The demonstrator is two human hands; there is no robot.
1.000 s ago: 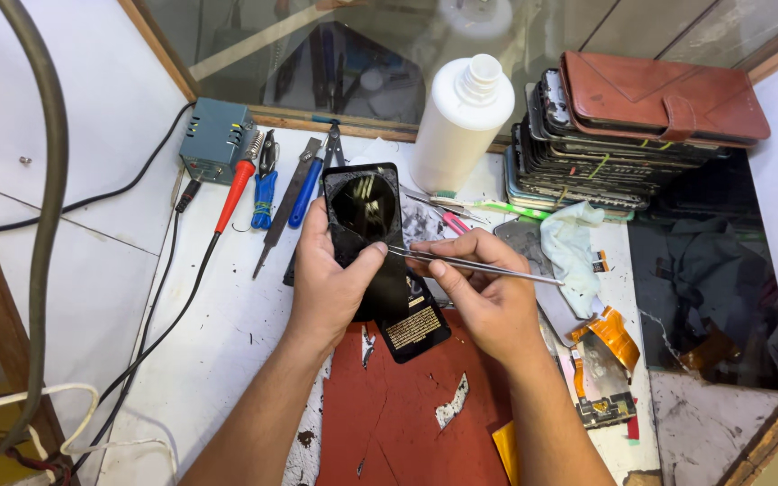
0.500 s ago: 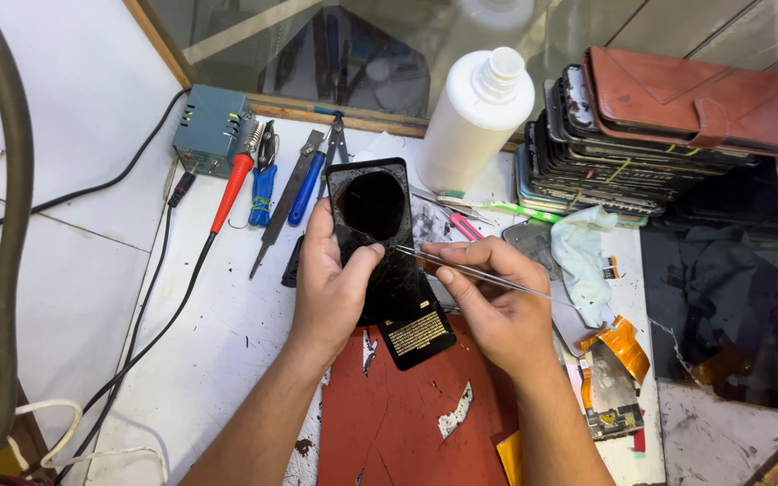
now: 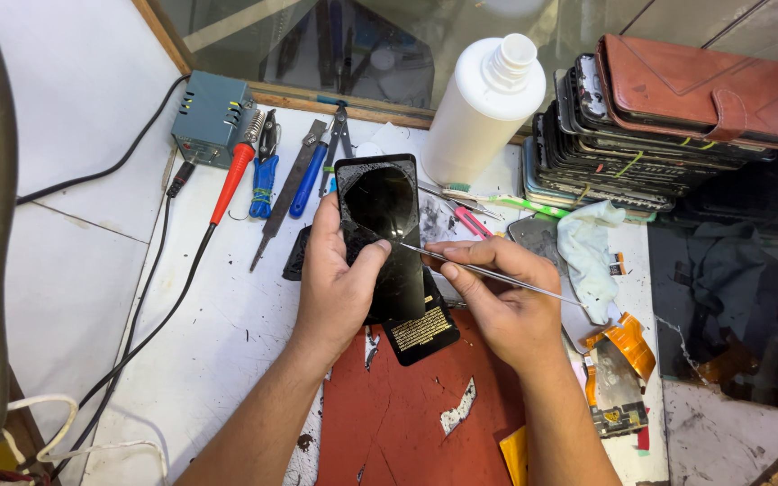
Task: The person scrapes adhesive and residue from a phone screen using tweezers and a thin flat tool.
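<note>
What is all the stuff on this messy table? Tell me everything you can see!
phone: one, black, held up over the table's middle
thin metal tool: one, silver, tip on the phone
bottle: one, white, at the back
stack of phones: one pile, dark, back right
wallet case: one, brown, on top of the stack
small box: one, blue-grey, back left
screwdriver: one, red handle, beside the box
cloth: one, pale, right of the hands
mat: one, red, front
left hand: holds the phone
right hand: holds the thin metal tool
</note>
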